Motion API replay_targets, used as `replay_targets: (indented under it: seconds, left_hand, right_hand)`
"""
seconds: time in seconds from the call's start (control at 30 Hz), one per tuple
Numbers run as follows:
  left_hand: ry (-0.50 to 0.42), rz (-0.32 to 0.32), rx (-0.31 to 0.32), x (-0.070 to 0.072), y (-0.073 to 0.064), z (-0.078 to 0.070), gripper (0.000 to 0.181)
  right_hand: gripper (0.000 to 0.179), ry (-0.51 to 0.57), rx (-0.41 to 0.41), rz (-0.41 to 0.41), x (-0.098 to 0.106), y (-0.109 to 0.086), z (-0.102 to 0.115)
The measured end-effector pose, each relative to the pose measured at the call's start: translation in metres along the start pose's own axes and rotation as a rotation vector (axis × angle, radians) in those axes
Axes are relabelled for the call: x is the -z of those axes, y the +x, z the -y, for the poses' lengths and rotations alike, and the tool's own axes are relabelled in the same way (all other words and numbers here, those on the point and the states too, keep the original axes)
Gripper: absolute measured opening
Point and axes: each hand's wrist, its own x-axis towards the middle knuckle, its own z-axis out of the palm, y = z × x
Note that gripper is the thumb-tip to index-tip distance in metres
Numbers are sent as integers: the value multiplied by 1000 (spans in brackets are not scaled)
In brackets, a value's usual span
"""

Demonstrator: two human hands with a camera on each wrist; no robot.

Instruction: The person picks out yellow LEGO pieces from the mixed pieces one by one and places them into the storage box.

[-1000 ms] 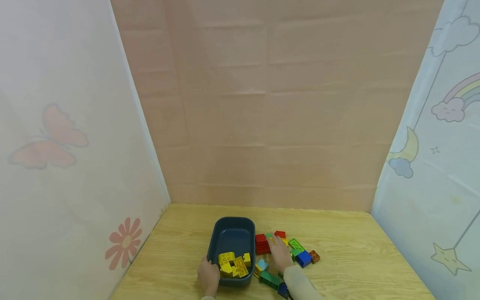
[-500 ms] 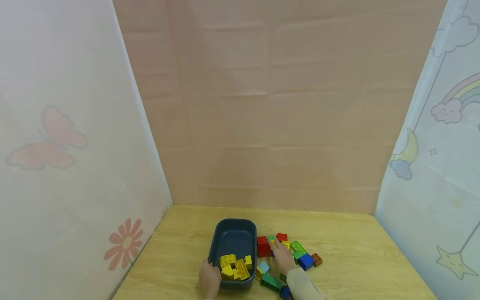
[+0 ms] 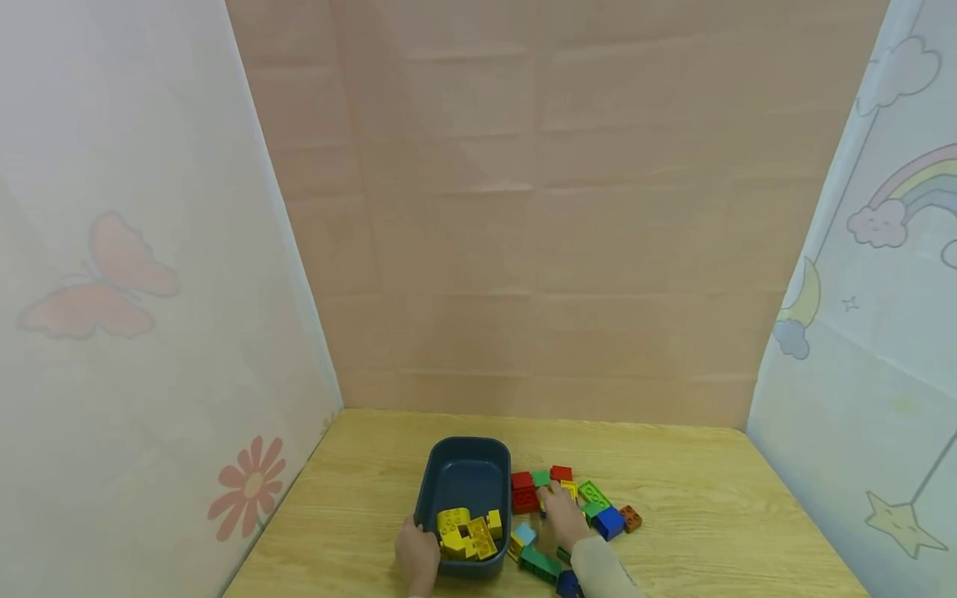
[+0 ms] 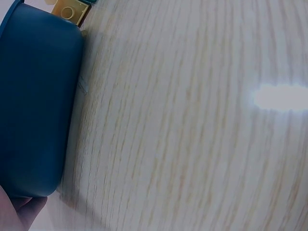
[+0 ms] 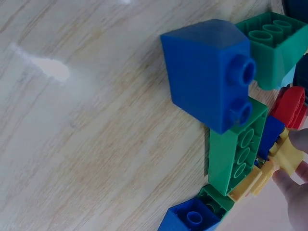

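A dark blue plastic tub stands on the table, with several yellow building bricks in its near end. My left hand grips the tub's near left side; fingertips show against its corner in the left wrist view. To the right of the tub, my right hand reaches down into a loose pile of bricks. In the right wrist view, its thumb and fingers pinch a yellow brick. The head view mostly hides that brick behind the hand.
Red bricks lie right beside the tub's wall. Around the right hand are a lime green brick, a blue brick and a brown brick. A long green brick lies nearer. Fabric walls surround the wooden table.
My right hand's fingers have gone from stretched over the pile to curled around a yellow brick. The left hand stays at the tub, and the tub's contents look the same.
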Motion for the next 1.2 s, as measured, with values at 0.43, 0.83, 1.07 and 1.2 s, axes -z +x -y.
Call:
replay_targets:
  seconds: [0.43,0.83,1.07,1.2]
  left_hand:
    - [-2,8,-4,2,-1,-1,31]
    - [-8,0,-12,3,-2,-1,33]
    - [5,23,6,4,-2,-2,34]
    - [8,28,17,5,-2,-3,35]
  right_hand:
    - [28,-11,95,-281,3,0,5]
    - [38,19,233,-489,1,10,21]
    - [36,30,307,-445,-4,14,29]
    - [37,34,348,-394,-5,14,41]
